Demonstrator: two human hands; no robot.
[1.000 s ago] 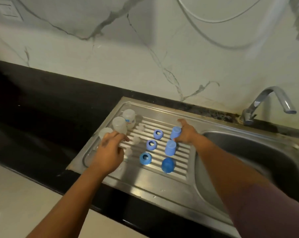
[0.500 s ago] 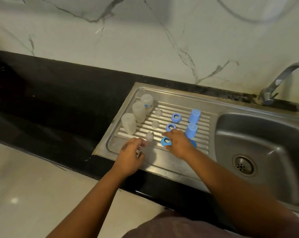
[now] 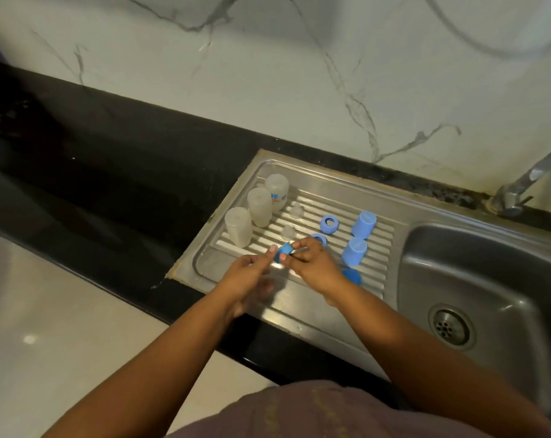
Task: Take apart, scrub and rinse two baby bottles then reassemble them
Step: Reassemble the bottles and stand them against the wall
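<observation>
Above the front of the steel drainboard [image 3: 299, 314], my left hand [image 3: 247, 278] and my right hand [image 3: 313, 265] meet, both pinching a blue screw ring [image 3: 284, 250] between their fingertips. Behind them, three clear bottle bodies [image 3: 238, 226] [image 3: 259, 207] [image 3: 277, 188] stand upside down at the board's left. Two clear teats [image 3: 296, 210] [image 3: 288, 232] lie on the ribs. Two more blue rings [image 3: 329, 224] [image 3: 320, 238] and three blue caps [image 3: 364, 224] [image 3: 354, 251] [image 3: 353, 276] sit to the right.
The sink basin [image 3: 476, 267] with its drain [image 3: 451, 324] lies to the right, the tap [image 3: 521, 184] behind it. A black counter [image 3: 116, 172] runs left along the marble wall. The pale floor [image 3: 46, 311] shows below the counter edge.
My right hand left the blue caps, came forward and lifted a blue ring off the ribs. My left hand moved from the bottles to meet it. The view tilted down and left.
</observation>
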